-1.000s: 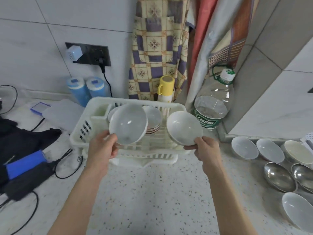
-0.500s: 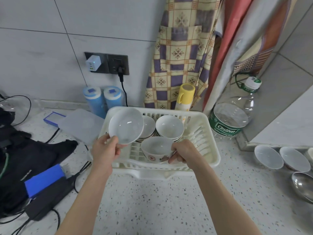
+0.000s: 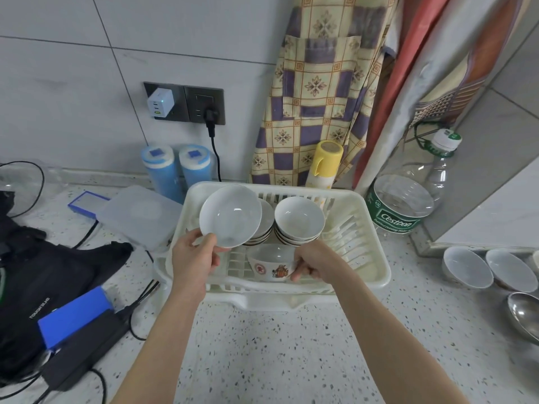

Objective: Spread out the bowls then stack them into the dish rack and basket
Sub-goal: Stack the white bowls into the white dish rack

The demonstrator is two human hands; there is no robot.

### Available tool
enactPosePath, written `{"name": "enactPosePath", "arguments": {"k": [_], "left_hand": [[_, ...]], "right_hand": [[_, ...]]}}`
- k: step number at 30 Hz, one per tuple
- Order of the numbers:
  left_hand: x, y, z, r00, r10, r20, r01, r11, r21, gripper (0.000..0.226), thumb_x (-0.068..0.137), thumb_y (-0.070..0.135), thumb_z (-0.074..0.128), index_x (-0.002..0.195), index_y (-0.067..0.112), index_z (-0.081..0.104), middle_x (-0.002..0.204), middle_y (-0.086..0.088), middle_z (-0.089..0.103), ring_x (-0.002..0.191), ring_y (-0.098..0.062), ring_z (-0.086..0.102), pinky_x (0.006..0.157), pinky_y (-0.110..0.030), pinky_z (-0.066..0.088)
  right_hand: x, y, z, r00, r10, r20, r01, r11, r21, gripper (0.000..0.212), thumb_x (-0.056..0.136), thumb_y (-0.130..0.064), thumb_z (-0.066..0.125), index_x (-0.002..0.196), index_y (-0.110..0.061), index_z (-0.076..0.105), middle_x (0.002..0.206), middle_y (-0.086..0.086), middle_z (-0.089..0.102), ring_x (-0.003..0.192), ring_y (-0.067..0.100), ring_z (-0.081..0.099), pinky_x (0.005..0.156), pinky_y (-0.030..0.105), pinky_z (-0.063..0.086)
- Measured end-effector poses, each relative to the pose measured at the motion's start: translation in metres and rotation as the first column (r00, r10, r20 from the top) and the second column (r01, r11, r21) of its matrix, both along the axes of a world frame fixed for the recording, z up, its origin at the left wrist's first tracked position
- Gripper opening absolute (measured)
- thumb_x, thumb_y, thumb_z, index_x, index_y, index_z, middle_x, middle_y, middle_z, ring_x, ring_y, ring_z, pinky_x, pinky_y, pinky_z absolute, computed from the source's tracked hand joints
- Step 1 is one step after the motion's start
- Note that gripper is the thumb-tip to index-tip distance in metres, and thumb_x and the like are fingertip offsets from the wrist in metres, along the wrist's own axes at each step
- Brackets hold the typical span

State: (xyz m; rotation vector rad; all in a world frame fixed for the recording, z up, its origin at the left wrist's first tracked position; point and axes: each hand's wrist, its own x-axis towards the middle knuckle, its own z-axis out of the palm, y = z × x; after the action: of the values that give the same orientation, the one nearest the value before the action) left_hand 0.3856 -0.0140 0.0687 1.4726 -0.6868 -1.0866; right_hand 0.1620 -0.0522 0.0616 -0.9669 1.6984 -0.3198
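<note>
**Both hands hold bowls over the dish rack**

From my remote seat I see the left hand [image 3: 192, 259] pinching the near rim of a plain white ceramic bowl [image 3: 230, 216], thumb on the inside of the rim and fingers curled behind it. The bowl is tilted towards the camera and held above the left part of the cream plastic dish rack [image 3: 376, 275]. It overlaps a stack of white bowls with dark rim bands [image 3: 264, 228] standing in the rack behind it.

The right hand [image 3: 316, 262] is curled round the right side of a small white bowl with red and orange printed figures [image 3: 269, 263]. That bowl sits upright low in the front of the rack; I cannot tell whether it rests on the slats.

Just behind it is a second stack of white bowls [image 3: 299, 220], upright, beside the first stack.

The rack stands on a speckled stone counter [image 3: 277, 360]. At the right edge of the counter, well apart from the rack, two white bowls [image 3: 466, 266] sit side by side, with a shiny steel bowl [image 3: 525, 314] in front of them. A large clear plastic water bottle with a green label [image 3: 404, 205] stands near the rack's right rear corner, and a yellow-capped flask [image 3: 325, 164] just behind the rack.
</note>
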Motion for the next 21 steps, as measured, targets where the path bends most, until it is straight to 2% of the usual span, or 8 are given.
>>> {"name": "enactPosePath", "arguments": {"k": [2, 4, 6, 8, 12, 15, 18, 21], "left_hand": [[0.000, 0.001, -0.001, 1.000, -0.010, 0.004, 0.010, 1.000, -0.004, 0.018, 0.082, 0.003, 0.053, 0.090, 0.013, 0.066, 0.056, -0.003, 0.070, 0.036, -0.007, 0.039, 0.037, -0.016, 0.035], [0.000, 0.001, -0.001, 1.000, -0.019, 0.000, 0.019, 1.000, -0.001, 0.020, 0.082, 0.003, 0.053, 0.091, 0.014, 0.067, 0.057, -0.003, 0.070, 0.036, -0.006, 0.039, 0.039, -0.016, 0.036], [-0.001, 0.000, -0.002, 1.000, -0.025, -0.007, 0.026, 1.000, 0.014, 0.021, 0.081, 0.003, 0.053, 0.092, 0.014, 0.067, 0.060, -0.005, 0.072, 0.038, -0.006, 0.040, 0.039, -0.016, 0.037], [-0.001, -0.001, -0.002, 1.000, -0.026, -0.006, 0.026, 0.999, 0.027, 0.022, 0.080, 0.003, 0.054, 0.094, 0.013, 0.068, 0.061, -0.007, 0.072, 0.039, -0.007, 0.041, 0.039, -0.018, 0.037], [-0.001, -0.001, -0.004, 1.000, -0.030, 0.007, 0.030, 0.999, 0.040, 0.024, 0.081, 0.004, 0.054, 0.098, 0.013, 0.068, 0.062, -0.006, 0.073, 0.041, -0.006, 0.044, 0.040, -0.017, 0.037], [-0.001, -0.002, -0.004, 0.999, -0.032, 0.031, 0.031, 0.998, 0.046, 0.023, 0.081, 0.005, 0.054, 0.098, 0.014, 0.067, 0.063, -0.006, 0.073, 0.040, -0.006, 0.044, 0.040, -0.018, 0.038], [-0.002, -0.002, -0.004, 0.999, -0.035, 0.036, 0.033, 0.998, 0.052, 0.021, 0.082, 0.006, 0.055, 0.097, 0.015, 0.067, 0.063, -0.006, 0.074, 0.039, -0.006, 0.043, 0.043, -0.019, 0.040], [-0.002, -0.002, -0.004, 0.999, -0.033, 0.035, 0.032, 0.998, 0.052, 0.019, 0.082, 0.006, 0.055, 0.095, 0.014, 0.066, 0.062, -0.007, 0.074, 0.038, -0.005, 0.043, 0.041, -0.018, 0.040]], "right_hand": [[0.002, 0.001, -0.001, 1.000, 0.003, -0.027, -0.003, 1.000, 0.003, 0.019, 0.082, 0.002, 0.039, 0.096, 0.004, 0.051, 0.046, 0.017, 0.062, 0.030, 0.013, 0.035, 0.031, 0.015, 0.018], [0.003, 0.001, -0.003, 0.999, -0.021, -0.027, 0.021, 1.000, -0.002, 0.011, 0.081, 0.004, 0.038, 0.080, 0.000, 0.047, 0.046, 0.018, 0.061, 0.027, 0.013, 0.036, 0.028, 0.014, 0.019], [0.004, 0.001, -0.005, 0.998, 0.015, -0.061, -0.015, 1.000, -0.003, 0.018, 0.082, 0.004, 0.040, 0.068, -0.006, 0.045, 0.051, 0.017, 0.063, 0.031, 0.012, 0.036, 0.028, 0.018, 0.024], [0.006, -0.001, -0.009, 0.992, 0.078, -0.103, -0.078, 0.997, 0.001, 0.028, 0.086, 0.003, 0.046, 0.061, -0.009, 0.044, 0.057, 0.013, 0.066, 0.041, 0.012, 0.036, 0.035, 0.016, 0.031], [0.007, -0.004, -0.018, 0.989, 0.073, -0.128, -0.073, 0.997, 0.010, 0.024, 0.088, 0.000, 0.045, 0.065, -0.008, 0.046, 0.083, 0.025, 0.072, 0.041, 0.013, 0.033, 0.044, 0.021, 0.029], [0.006, -0.004, -0.022, 0.996, 0.020, -0.091, -0.020, 1.000, 0.002, 0.018, 0.085, 0.000, 0.044, 0.069, -0.006, 0.048, 0.069, 0.020, 0.070, 0.035, 0.013, 0.037, 0.044, 0.024, 0.032], [0.006, -0.005, -0.018, 0.998, 0.005, -0.067, -0.005, 1.000, 0.009, 0.019, 0.087, 0.000, 0.047, 0.070, -0.007, 0.053, 0.052, 0.008, 0.066, 0.045, 0.015, 0.049, 0.045, 0.023, 0.042], [0.006, -0.007, -0.013, 0.998, -0.047, -0.046, 0.049, 0.998, 0.045, 0.016, 0.081, -0.001, 0.042, 0.085, 0.004, 0.057, 0.052, 0.018, 0.065, 0.043, 0.018, 0.038, 0.037, 0.023, 0.027]]}}
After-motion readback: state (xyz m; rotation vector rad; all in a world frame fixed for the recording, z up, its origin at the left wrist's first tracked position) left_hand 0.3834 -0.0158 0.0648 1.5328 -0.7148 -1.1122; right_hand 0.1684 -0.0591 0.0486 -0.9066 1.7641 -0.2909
